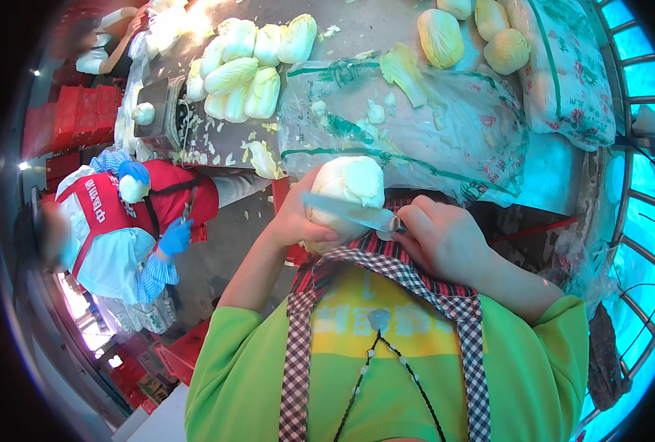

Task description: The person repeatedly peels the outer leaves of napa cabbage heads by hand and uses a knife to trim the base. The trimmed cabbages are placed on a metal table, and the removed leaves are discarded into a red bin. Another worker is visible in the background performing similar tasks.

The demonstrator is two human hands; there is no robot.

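My left hand point(299, 212) clasps a napa cabbage point(327, 182) just in front of my apron point(380, 243), its pale base turned up and away from me. My right hand point(438, 235) grips the handle of a knife point(355, 212), most of the handle hidden by my fingers. The broad blade lies across the near side of the cabbage and points left. Beyond the cabbage, a clear plastic bag point(443, 121) with green stripes and red print spreads over the metal table point(355, 33). Trimmed bits and a loose cabbage leaf point(404, 72) rest on it.
Several cabbages point(244, 66) are piled at the table's left, near a metal scale point(158, 113). More cabbages point(440, 38) and a filled bag point(565, 72) lie back right. At left, a gloved co-worker point(134, 221) holds a cabbage and a knife; another person point(106, 44) stands behind. Red crates point(87, 113) are stacked there.
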